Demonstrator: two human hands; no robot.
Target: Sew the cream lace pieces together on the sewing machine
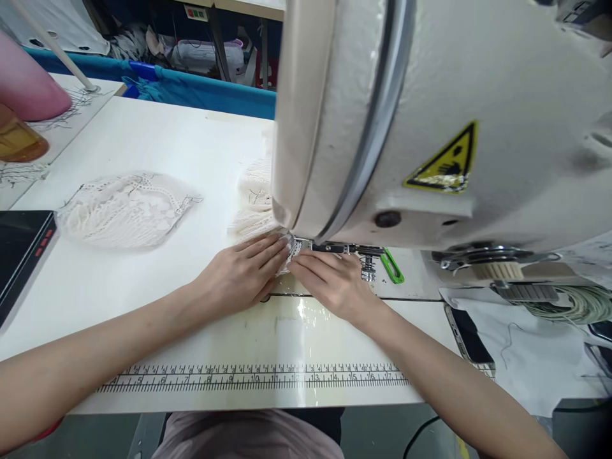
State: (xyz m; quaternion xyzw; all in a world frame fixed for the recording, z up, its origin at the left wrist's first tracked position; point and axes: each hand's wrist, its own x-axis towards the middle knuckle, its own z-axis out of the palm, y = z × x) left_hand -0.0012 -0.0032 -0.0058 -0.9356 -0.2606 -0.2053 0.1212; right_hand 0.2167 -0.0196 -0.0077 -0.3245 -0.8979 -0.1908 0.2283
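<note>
White tabletop — lace cloth runs lengthwise away from the left hand.

Openwork lace cloth, smooth glossy tabletop

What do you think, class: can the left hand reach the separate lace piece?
Likely yes: only white tabletop lies between the left hand and the lace piece, though that hand rests on fabric.
</note>
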